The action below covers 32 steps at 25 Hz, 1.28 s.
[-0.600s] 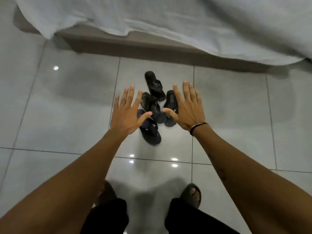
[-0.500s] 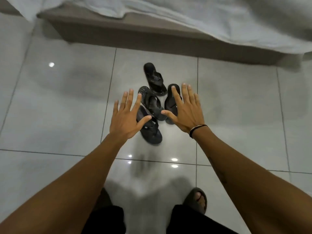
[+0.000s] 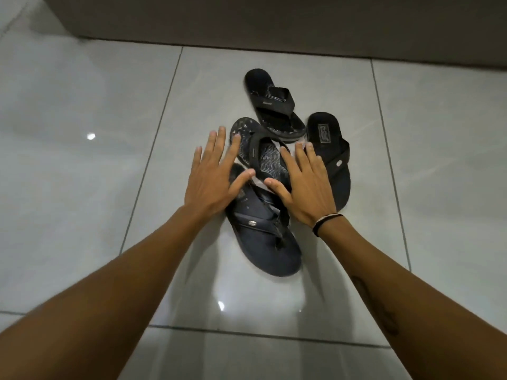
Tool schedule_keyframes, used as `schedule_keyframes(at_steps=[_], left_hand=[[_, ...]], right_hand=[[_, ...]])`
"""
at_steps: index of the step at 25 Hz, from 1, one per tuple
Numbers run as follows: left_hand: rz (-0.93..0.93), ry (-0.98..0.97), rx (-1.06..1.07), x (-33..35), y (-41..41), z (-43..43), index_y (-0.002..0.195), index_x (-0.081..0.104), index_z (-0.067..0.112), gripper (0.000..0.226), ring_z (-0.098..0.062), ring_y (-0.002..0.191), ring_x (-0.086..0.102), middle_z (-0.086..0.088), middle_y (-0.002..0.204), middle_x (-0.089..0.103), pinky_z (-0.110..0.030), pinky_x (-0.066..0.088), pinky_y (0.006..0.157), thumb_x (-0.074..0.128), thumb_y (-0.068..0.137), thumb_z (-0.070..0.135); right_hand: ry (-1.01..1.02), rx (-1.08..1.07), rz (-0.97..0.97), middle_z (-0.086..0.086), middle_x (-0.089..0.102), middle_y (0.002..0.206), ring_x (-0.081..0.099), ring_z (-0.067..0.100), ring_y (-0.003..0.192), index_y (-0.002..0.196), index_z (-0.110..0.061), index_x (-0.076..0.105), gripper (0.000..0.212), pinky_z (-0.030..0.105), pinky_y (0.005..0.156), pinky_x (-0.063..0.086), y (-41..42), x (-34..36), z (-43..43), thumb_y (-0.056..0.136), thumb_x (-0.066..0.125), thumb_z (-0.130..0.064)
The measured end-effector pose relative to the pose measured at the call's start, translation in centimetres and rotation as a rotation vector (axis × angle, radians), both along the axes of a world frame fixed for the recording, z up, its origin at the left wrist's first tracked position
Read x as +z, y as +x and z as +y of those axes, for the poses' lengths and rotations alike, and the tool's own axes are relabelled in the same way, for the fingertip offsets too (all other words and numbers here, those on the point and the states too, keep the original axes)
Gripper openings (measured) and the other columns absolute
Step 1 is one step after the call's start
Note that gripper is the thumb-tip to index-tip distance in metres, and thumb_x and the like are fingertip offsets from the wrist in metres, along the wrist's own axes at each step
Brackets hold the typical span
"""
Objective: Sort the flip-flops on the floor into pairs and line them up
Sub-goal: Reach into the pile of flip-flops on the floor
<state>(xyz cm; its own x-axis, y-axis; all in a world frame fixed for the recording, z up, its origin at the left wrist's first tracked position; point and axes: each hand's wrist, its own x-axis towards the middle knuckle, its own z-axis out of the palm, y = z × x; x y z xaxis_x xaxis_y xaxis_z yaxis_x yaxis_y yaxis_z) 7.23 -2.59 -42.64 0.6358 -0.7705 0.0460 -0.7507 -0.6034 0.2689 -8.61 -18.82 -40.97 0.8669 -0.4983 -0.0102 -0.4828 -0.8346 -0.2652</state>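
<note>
Several dark flip-flops lie in a loose heap on the grey tiled floor. The far flip-flop (image 3: 274, 102) lies apart at the back. A patterned flip-flop (image 3: 264, 156) sits in the middle and overlaps the near plain one (image 3: 270, 242). Another plain flip-flop (image 3: 333, 157) lies at the right. My left hand (image 3: 212, 179) hovers flat with fingers spread over the heap's left side. My right hand (image 3: 304, 181), a black band at its wrist, is spread over the heap's right side. Neither hand holds anything.
A low dark bed base (image 3: 274, 20) runs along the back, close behind the far flip-flop. Glossy floor tiles (image 3: 82, 174) stretch to the left and right of the heap.
The view has dropped much closer to the heap. Both hands have come down from above the flip-flops to just over them, still spread. The feet and the bed sheet have left the view.
</note>
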Motion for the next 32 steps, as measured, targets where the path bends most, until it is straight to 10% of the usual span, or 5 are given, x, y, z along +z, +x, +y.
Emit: schedule_keyframes(at_steps=[12, 21, 28, 32], left_hand=[[0.107, 0.254, -0.196, 1.9, 5.1, -8.6, 0.169, 0.017, 0.031, 0.079, -0.032, 0.165, 0.008, -0.013, 0.179, 0.008, -0.053, 0.015, 0.132, 0.036, 0.102, 0.069], [-0.039, 0.219, 0.235, 1.7, 5.1, -1.1, 0.140, 0.059, 0.020, 0.080, -0.042, 0.130, 0.055, -0.021, 0.140, 0.058, -0.057, 0.046, 0.102, 0.039, 0.088, 0.079], [0.124, 0.365, 0.517, 2.1, 7.5, 4.2, 0.105, 0.066, 0.009, 0.093, -0.036, 0.092, 0.065, -0.017, 0.108, 0.069, -0.045, 0.056, 0.081, 0.049, 0.075, 0.095], [0.181, 0.409, 0.541, 2.7, 8.1, 3.8, 0.124, 0.065, 0.010, 0.088, -0.042, 0.106, 0.068, -0.019, 0.117, 0.069, -0.041, 0.049, 0.078, 0.060, 0.076, 0.084]], right_hand=[[-0.104, 0.097, 0.142, 0.022, 0.022, 0.173, 0.008, 0.038, 0.165, 0.158, -0.026, 0.047, 0.073, 0.054, 0.134, 0.008, 4.2, 0.6, -0.9, 0.096, 0.060, -0.062], [-0.175, 0.258, 0.056, 0.018, 0.018, 0.175, 0.016, 0.042, 0.162, 0.139, -0.029, 0.067, 0.044, 0.053, 0.127, 0.026, 8.1, 1.8, 1.9, 0.097, 0.064, -0.017], [-0.014, 0.484, -0.035, 0.016, 0.035, 0.168, 0.051, 0.037, 0.136, 0.149, -0.025, 0.054, 0.083, 0.049, 0.101, 0.052, 4.0, 0.6, 9.9, 0.083, 0.062, -0.076], [0.000, 0.475, 0.009, 0.011, 0.056, 0.149, 0.062, 0.036, 0.115, 0.139, -0.025, 0.065, 0.072, 0.047, 0.090, 0.055, 1.6, -0.9, 8.6, 0.085, 0.067, -0.073]])
